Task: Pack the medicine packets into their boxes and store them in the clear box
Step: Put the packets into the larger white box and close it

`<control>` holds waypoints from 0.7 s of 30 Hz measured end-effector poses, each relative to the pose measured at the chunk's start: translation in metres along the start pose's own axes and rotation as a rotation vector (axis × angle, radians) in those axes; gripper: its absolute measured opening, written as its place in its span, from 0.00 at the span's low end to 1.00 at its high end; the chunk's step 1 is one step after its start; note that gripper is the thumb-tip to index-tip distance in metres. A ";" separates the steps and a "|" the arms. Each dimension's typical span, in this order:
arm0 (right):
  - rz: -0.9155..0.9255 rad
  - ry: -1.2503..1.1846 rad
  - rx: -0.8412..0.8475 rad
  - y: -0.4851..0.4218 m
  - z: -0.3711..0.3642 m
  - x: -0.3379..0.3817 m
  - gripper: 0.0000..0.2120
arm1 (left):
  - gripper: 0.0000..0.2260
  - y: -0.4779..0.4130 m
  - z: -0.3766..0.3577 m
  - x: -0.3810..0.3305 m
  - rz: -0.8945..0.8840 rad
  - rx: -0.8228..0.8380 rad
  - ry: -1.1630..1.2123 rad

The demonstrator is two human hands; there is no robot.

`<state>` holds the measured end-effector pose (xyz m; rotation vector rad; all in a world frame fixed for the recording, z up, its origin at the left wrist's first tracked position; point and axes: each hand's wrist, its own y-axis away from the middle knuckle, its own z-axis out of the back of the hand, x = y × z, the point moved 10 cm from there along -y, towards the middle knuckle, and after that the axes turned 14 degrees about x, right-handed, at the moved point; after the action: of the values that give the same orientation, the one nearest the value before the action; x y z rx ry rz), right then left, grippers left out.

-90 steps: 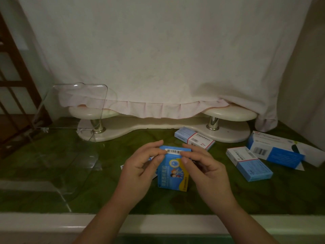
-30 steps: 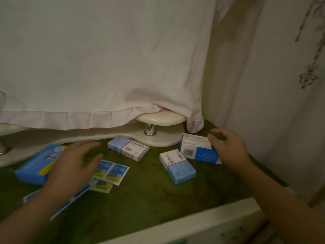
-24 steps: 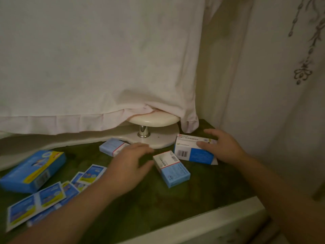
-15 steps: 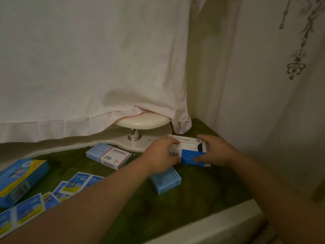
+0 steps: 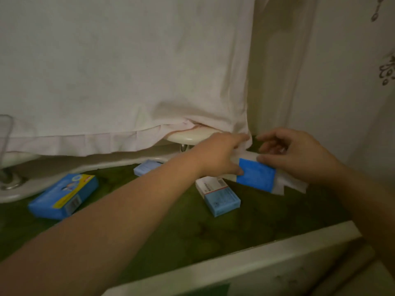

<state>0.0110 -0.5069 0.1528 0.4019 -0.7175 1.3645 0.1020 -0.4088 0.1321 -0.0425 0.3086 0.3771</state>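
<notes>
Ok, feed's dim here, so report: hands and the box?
Left hand and right hand each grip an end of the white-blue box. Box looks lifted. Small blue box lies close beneath it.

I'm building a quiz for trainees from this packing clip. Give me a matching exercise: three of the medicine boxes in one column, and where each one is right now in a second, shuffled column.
Things:
1. blue and yellow box
2. bright blue and white box
3. pale blue box with a white end

Places:
A. held between the left hand and the right hand
B. flat on the green surface, at the left
C. flat on the green surface, just below the hands

Pairs: 1-B, 2-A, 3-C
</notes>
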 end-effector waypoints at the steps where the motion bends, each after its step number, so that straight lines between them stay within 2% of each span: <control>1: -0.015 0.005 0.042 -0.003 -0.014 0.006 0.18 | 0.39 0.008 -0.004 0.004 0.007 0.033 0.011; 4: -0.078 0.230 0.134 -0.011 -0.058 0.009 0.28 | 0.35 0.033 -0.038 0.014 0.051 0.163 -0.036; 6: -0.152 0.238 0.136 -0.010 -0.070 -0.006 0.34 | 0.36 0.047 -0.059 0.017 0.075 0.199 -0.003; 8: -0.260 0.175 0.177 -0.002 -0.072 -0.028 0.39 | 0.36 0.053 -0.065 0.018 0.070 0.155 0.036; 11: -0.398 0.251 0.293 0.016 -0.073 -0.056 0.49 | 0.34 0.054 -0.064 0.019 0.085 0.091 0.110; 13: -0.439 0.256 0.314 0.025 -0.070 -0.065 0.49 | 0.33 0.053 -0.066 0.014 0.089 0.079 0.134; 16: -0.406 0.244 0.297 0.030 -0.064 -0.061 0.45 | 0.33 0.054 -0.061 0.009 0.065 0.057 0.232; 18: -0.347 0.277 0.294 0.029 -0.063 -0.043 0.44 | 0.38 0.059 -0.049 0.003 0.034 0.022 0.234; 21: -0.212 0.332 0.314 0.025 -0.072 0.006 0.42 | 0.47 0.070 -0.030 -0.011 -0.008 0.035 0.079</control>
<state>0.0036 -0.4513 0.1013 0.4700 -0.1804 1.3014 0.0580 -0.3502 0.1076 -0.0247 0.3932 0.3626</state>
